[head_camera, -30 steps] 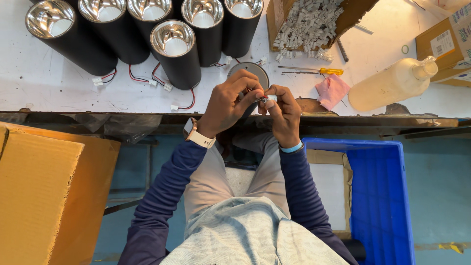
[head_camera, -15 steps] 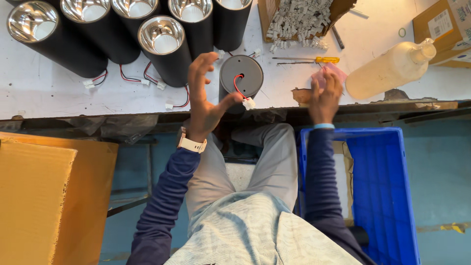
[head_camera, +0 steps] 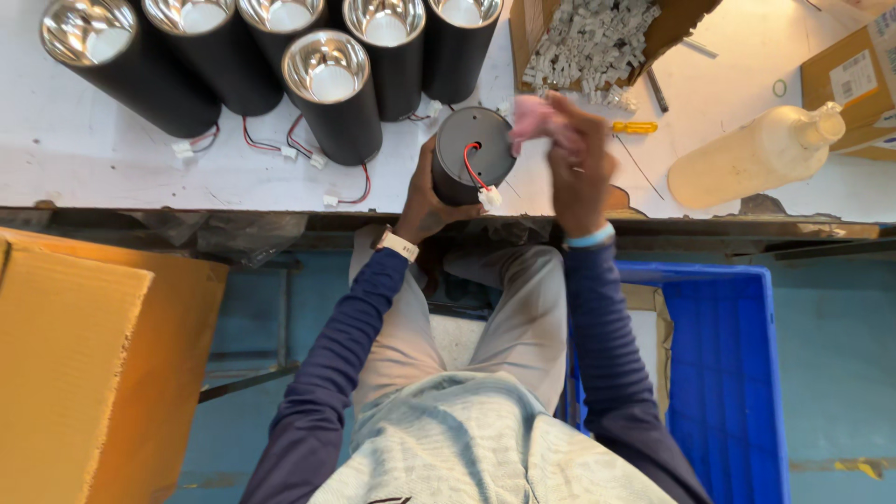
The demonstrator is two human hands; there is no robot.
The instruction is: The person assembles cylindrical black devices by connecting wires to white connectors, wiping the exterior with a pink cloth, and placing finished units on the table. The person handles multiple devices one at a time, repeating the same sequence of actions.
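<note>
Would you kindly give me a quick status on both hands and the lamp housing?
Left hand grips black cylinder housing at table edge. Right hand holds pink cloth against its top. Red wire with white connector dangles free. Nothing blocking.

Six black cylinder lamps (head_camera: 329, 93), one bottle (head_camera: 747, 154), one screwdriver (head_camera: 633, 127)
</note>
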